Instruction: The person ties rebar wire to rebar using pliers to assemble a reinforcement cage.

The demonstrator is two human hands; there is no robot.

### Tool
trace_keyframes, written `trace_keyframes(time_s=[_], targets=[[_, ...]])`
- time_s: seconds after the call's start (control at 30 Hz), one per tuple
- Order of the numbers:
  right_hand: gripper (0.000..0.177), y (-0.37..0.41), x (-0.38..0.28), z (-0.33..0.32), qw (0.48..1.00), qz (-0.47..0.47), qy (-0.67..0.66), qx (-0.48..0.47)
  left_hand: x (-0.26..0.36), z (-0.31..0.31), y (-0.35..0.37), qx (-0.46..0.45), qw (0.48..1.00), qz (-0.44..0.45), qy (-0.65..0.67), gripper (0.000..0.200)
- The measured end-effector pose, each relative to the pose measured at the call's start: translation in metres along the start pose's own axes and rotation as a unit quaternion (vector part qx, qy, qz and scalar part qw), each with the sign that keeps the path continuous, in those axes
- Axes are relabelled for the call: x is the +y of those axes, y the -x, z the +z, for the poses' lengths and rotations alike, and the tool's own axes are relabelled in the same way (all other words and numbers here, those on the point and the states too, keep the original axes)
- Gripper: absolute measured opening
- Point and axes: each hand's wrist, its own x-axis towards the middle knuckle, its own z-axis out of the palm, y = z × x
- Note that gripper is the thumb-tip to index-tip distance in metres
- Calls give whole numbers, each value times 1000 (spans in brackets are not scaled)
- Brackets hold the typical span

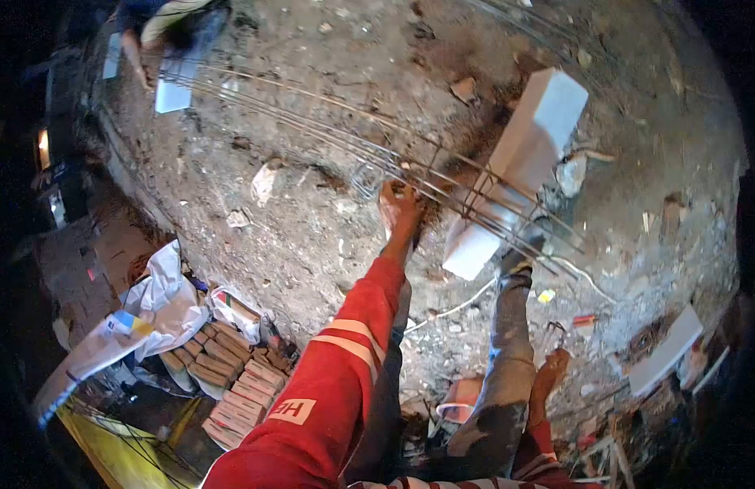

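Red sleeves (328, 391) ran out over the dirt ground (312, 57), the left one stretched toward some long metal rods (328, 134). These slanted from near the ground's far left corner to its right half, lying across the lower end of a pale block (516, 163). At the rods' near edge, the left hand (399, 209) had its fingers curled against them, beside a coil of wire (366, 179); I couldn't tell whether it gripped. Lower down, the right hand (550, 371) was bent, a thin metal tool (555, 328) showing at its fingers, but I couldn't tell if they closed on it. Beyond, a co-worker's hand (142, 69) was at the rods' far end, near another pale block (174, 96).
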Motion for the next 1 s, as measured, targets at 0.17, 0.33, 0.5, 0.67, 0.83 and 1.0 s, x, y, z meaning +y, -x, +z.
trace_keyframes(time_s=[0.17,0.33,0.5,0.67,0.83,1.0], targets=[[39,-106,-105,-15,974,-146,84,154,-117,67,-41,20,939,-325,108,28],[39,-197,-208,-33,926,-364,61,77,-109,87,-57,-15,859,-326,395,19],[35,-253,-221,9,863,-432,238,-109,-113,97,-58,42,928,-261,262,19],[18,-274,-210,48,806,-509,253,-167,-121,97,-57,49,942,-243,227,35],[15,-262,-220,46,822,-460,285,-177,-105,80,-51,4,951,-259,168,29],[20,-266,-180,62,836,-482,251,-78,-101,83,-65,12,968,-245,55,32]])
